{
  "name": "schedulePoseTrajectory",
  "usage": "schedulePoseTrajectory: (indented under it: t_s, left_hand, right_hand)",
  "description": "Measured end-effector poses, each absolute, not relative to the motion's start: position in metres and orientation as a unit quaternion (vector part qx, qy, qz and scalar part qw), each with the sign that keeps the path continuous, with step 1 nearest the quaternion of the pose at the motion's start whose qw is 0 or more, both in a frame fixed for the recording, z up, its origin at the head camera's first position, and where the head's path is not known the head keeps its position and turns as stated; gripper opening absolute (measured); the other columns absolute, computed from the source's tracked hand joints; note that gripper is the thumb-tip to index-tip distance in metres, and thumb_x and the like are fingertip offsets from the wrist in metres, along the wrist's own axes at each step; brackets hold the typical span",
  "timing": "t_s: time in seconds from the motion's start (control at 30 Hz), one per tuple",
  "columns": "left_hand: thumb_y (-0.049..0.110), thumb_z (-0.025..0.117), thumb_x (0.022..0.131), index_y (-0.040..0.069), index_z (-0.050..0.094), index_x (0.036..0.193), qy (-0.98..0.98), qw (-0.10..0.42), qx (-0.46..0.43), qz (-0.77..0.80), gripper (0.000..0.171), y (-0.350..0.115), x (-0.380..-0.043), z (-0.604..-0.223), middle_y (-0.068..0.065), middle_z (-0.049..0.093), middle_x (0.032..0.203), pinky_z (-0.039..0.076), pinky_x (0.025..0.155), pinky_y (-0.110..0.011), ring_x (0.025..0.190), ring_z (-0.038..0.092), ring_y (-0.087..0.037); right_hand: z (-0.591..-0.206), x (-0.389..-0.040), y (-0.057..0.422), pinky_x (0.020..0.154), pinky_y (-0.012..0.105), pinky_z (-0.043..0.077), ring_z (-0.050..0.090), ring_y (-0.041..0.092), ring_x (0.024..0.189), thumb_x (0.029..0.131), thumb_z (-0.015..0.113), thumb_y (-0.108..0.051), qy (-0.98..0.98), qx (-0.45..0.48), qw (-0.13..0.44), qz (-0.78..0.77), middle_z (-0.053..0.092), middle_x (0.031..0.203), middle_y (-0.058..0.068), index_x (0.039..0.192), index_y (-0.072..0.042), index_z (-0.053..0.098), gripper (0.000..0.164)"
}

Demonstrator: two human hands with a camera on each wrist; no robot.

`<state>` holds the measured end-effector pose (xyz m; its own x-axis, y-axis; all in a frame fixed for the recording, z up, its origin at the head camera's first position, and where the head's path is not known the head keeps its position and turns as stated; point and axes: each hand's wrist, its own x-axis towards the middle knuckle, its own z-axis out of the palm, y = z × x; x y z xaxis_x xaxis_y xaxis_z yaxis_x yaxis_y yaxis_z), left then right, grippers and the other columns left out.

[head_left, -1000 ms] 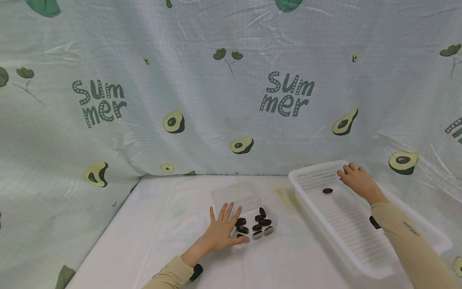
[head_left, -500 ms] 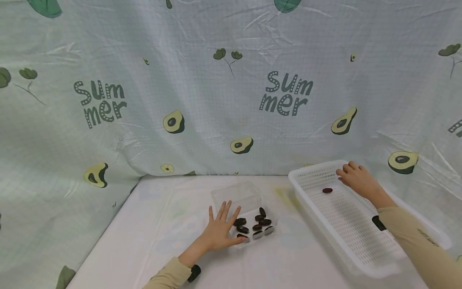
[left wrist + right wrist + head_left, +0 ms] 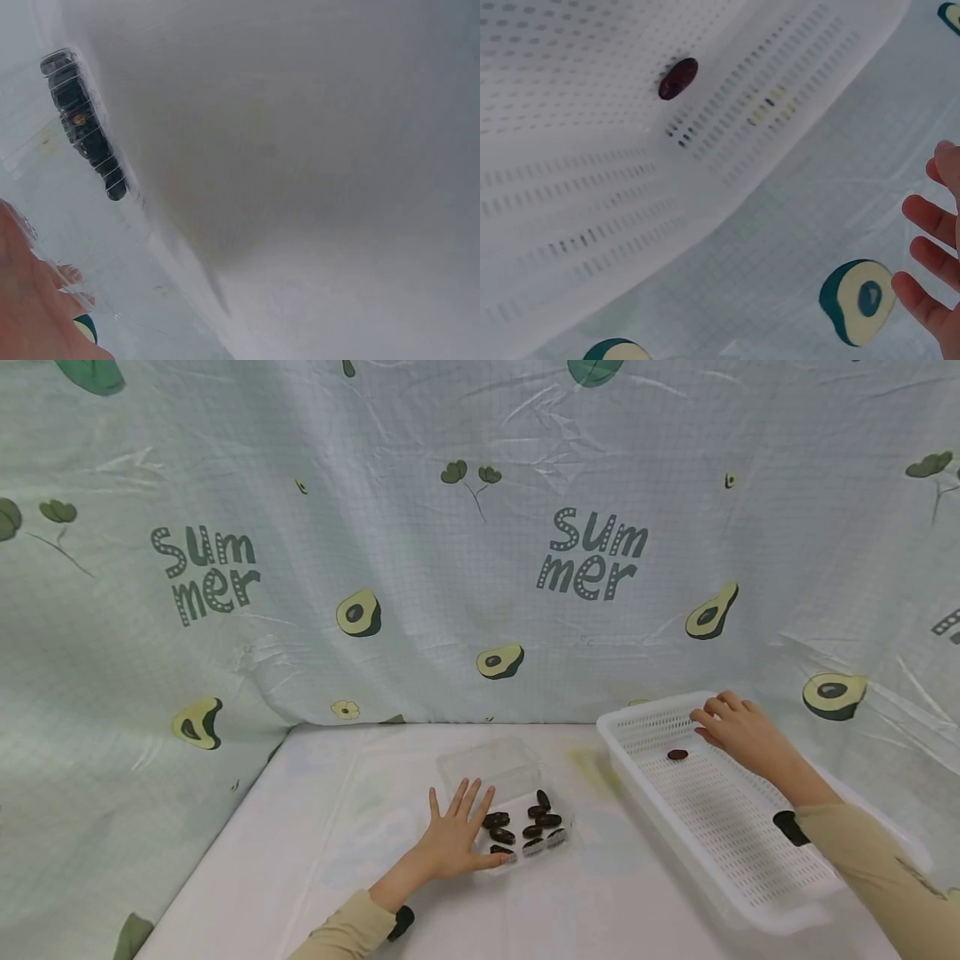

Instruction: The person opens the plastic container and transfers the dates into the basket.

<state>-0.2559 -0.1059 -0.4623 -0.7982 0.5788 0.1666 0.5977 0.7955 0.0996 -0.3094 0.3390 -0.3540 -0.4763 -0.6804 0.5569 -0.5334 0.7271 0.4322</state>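
Observation:
My left hand (image 3: 448, 843) lies with fingers spread at the left side of a clear plastic box (image 3: 525, 793), its thumb at the front edge. Several dark glossy dates (image 3: 502, 836) sit in the box; its lid (image 3: 487, 760) is folded back. In the left wrist view, dark dates (image 3: 82, 124) show through the clear wall. Over the far end of a white perforated basket (image 3: 705, 852) hovers my right hand (image 3: 742, 735), fingers bent loosely with nothing visible between them. One red-brown date (image 3: 679, 79) lies on the basket floor near a corner, apart from that hand.
Box and basket stand on a white-covered table (image 3: 360, 827), with a gap between them. Behind hangs a pale curtain (image 3: 420, 543) printed with avocados and lettering. The basket's raised rim (image 3: 678, 852) runs along its left side.
My right hand has shifted slightly left above the basket, and its forearm has swung a little to the right. The left hand, box and dates stay nearly the same.

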Motion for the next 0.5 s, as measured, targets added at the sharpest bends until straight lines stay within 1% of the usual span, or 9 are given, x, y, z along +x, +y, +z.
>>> schedulePoseTrajectory:
  t_s: [0.03, 0.1, 0.13, 0.27, 0.37, 0.5]
  left_hand:
    - [0.078, 0.024, 0.076, 0.018, 0.001, 0.146, -0.945, 0.065, -0.312, -0.073, 0.095, -0.106, -0.256, -0.462, -0.016, 0.012, 0.149, 0.008, 0.094, -0.072, 0.138, 0.009, -0.035]
    - [0.077, 0.028, 0.076, 0.018, 0.003, 0.146, -0.947, 0.059, -0.309, -0.069, 0.095, -0.106, -0.256, -0.461, -0.016, 0.012, 0.149, 0.008, 0.094, -0.072, 0.138, 0.009, -0.035]
    - [0.076, 0.030, 0.077, 0.017, 0.004, 0.146, -0.948, 0.054, -0.307, -0.065, 0.094, -0.106, -0.256, -0.461, -0.016, 0.012, 0.149, 0.008, 0.094, -0.072, 0.138, 0.010, -0.035]
    - [0.075, 0.033, 0.077, 0.014, 0.009, 0.145, -0.954, 0.027, -0.295, -0.043, 0.094, -0.105, -0.257, -0.458, -0.015, 0.011, 0.150, 0.010, 0.095, -0.071, 0.138, 0.011, -0.034]
    - [0.076, 0.030, 0.077, 0.014, 0.009, 0.145, -0.954, 0.018, -0.296, -0.042, 0.094, -0.105, -0.258, -0.457, -0.016, 0.012, 0.150, 0.009, 0.095, -0.071, 0.138, 0.011, -0.034]
    - [0.075, 0.029, 0.078, 0.015, 0.006, 0.145, -0.951, 0.015, -0.304, -0.050, 0.093, -0.106, -0.258, -0.456, -0.017, 0.012, 0.149, 0.008, 0.095, -0.071, 0.137, 0.011, -0.036]
  right_hand:
    - [-0.351, -0.307, 0.335, 0.053, 0.037, 0.040, 0.047, 0.027, 0.076, 0.097, 0.011, -0.039, -0.850, 0.359, 0.372, -0.100, 0.051, 0.077, 0.006, 0.087, -0.010, 0.054, 0.053]
    - [-0.346, -0.302, 0.327, 0.054, 0.037, 0.041, 0.048, 0.027, 0.077, 0.098, 0.012, -0.038, -0.846, 0.363, 0.379, -0.099, 0.052, 0.078, 0.006, 0.087, -0.010, 0.054, 0.052]
    - [-0.344, -0.299, 0.323, 0.055, 0.037, 0.041, 0.048, 0.027, 0.078, 0.098, 0.012, -0.039, -0.845, 0.362, 0.381, -0.098, 0.052, 0.078, 0.006, 0.087, -0.010, 0.054, 0.052]
    - [-0.335, -0.288, 0.308, 0.056, 0.037, 0.041, 0.048, 0.027, 0.080, 0.097, 0.012, -0.041, -0.848, 0.356, 0.383, -0.087, 0.052, 0.080, 0.005, 0.089, -0.012, 0.054, 0.052]
    - [-0.331, -0.280, 0.297, 0.057, 0.037, 0.040, 0.048, 0.027, 0.081, 0.097, 0.012, -0.041, -0.852, 0.355, 0.378, -0.074, 0.052, 0.080, 0.004, 0.091, -0.013, 0.054, 0.051]
    - [-0.326, -0.271, 0.282, 0.059, 0.038, 0.041, 0.049, 0.028, 0.082, 0.097, 0.013, -0.041, -0.851, 0.360, 0.377, -0.063, 0.053, 0.081, 0.004, 0.093, -0.013, 0.054, 0.050]
